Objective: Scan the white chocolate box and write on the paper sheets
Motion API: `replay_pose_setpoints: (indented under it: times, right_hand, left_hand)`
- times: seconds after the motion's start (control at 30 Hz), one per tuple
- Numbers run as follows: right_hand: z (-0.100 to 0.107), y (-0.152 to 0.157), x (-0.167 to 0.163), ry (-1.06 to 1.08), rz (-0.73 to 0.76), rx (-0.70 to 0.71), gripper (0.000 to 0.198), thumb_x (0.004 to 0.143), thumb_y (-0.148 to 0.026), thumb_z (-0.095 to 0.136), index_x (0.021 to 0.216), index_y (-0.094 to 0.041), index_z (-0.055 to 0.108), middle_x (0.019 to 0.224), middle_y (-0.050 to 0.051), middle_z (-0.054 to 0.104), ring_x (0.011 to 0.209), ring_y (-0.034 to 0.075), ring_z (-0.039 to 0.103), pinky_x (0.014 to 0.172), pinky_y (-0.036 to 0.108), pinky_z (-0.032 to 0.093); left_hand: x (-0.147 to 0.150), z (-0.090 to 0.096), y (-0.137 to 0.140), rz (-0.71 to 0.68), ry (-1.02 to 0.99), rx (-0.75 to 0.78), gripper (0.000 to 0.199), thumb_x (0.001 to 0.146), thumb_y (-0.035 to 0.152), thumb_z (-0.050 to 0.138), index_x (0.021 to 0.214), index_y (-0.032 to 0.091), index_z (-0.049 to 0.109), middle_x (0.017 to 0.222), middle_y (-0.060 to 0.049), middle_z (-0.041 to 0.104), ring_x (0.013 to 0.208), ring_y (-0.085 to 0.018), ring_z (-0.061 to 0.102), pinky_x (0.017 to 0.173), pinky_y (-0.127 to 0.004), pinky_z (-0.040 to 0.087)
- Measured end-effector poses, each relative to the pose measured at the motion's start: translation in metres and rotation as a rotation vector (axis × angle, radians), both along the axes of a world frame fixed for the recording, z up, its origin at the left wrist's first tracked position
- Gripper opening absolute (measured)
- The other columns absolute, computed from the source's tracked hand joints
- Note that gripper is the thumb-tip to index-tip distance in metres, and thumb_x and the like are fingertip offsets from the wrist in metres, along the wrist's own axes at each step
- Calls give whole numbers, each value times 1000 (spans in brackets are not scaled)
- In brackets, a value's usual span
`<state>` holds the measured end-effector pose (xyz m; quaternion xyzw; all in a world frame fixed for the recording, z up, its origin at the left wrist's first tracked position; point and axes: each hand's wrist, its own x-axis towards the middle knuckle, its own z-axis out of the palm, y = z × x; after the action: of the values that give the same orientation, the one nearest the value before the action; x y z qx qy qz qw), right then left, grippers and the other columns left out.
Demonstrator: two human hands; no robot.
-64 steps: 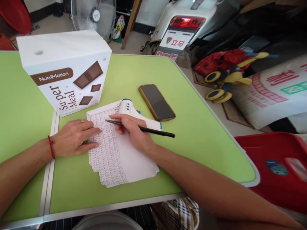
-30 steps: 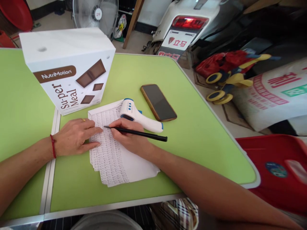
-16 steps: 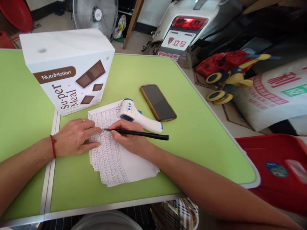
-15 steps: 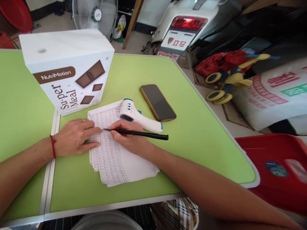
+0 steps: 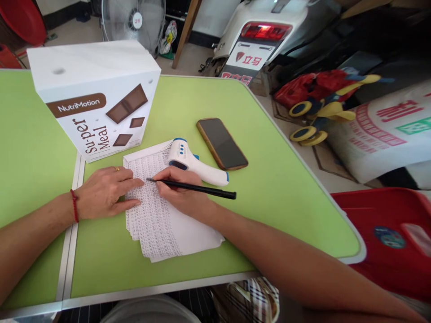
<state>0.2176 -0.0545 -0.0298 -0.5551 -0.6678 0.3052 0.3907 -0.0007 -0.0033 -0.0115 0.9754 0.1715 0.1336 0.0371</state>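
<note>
Several stacked sheets of paper [image 5: 198,233], covered in rows of small handwriting, lie on the green table. My right hand [image 5: 183,193] rests on them, its fingers pinched around a black pen [image 5: 202,188]. The pen's tip points left, at the written rows near my left index finger. My left hand [image 5: 111,190] lies flat with fingers stretched out, its fingertips on the left edge of the paper. A white and blue infrared thermometer [image 5: 198,168] sits on the upper right of the sheets, just beyond my right hand.
A white NutriMotion box [image 5: 94,103] stands upright behind my left hand. A phone [image 5: 222,143] in a brown case lies beyond the thermometer. The table's metal-trimmed edge [image 5: 303,170] runs along the right, with a red plastic seat [image 5: 377,215] beside it. Behind stand a fan [image 5: 134,22] and a scooter [image 5: 256,36].
The pen tip has shifted very slightly up and to the right over the paper. My left hand has stayed where it was.
</note>
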Motion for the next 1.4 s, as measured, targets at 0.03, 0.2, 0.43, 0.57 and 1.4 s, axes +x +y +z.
replay_pose_setpoints:
  times: [0.03, 0.2, 0.43, 0.57, 1.4]
  right_hand:
    - [-1, 0, 0, -6, 1, 12, 11, 72, -22, 54, 75, -19, 64, 62, -2, 62, 52, 10, 49, 49, 24, 39]
    - [-1, 0, 1, 13, 22, 32, 7, 70, -19, 54, 71, -19, 61, 59, -3, 60, 51, 9, 47, 47, 23, 37]
    - [4, 0, 1, 67, -6, 2, 10, 70, -22, 54, 71, -19, 63, 61, 0, 63, 53, 11, 50, 49, 24, 40]
    - [3, 1, 1, 48, -13, 11, 9, 70, -22, 54, 71, -19, 63, 63, 0, 63, 54, 11, 52, 50, 25, 41]
    - [4, 1, 4, 44, 33, 21, 5, 69, -20, 52, 65, -20, 55, 57, -3, 55, 51, 9, 45, 47, 24, 34]
  left_hand:
    - [0, 0, 0, 3, 0, 2, 40, 99, 44, 38, 111, 15, 62, 87, -6, 64, 73, -19, 60, 66, -33, 49]
    - [1, 0, 0, -9, -3, 8, 39, 99, 43, 38, 111, 14, 62, 88, -7, 64, 74, -19, 61, 66, -33, 49]
    - [1, 1, 0, 4, 13, 6, 37, 99, 43, 41, 112, 15, 62, 88, -7, 64, 73, -19, 60, 67, -32, 49]
    - [1, 2, 0, 6, 22, -3, 38, 98, 43, 41, 112, 15, 62, 87, -6, 64, 74, -19, 60, 66, -32, 48]
    - [0, 0, 0, 0, 5, 1, 38, 99, 44, 40, 112, 15, 62, 88, -7, 65, 74, -19, 60, 68, -32, 49]
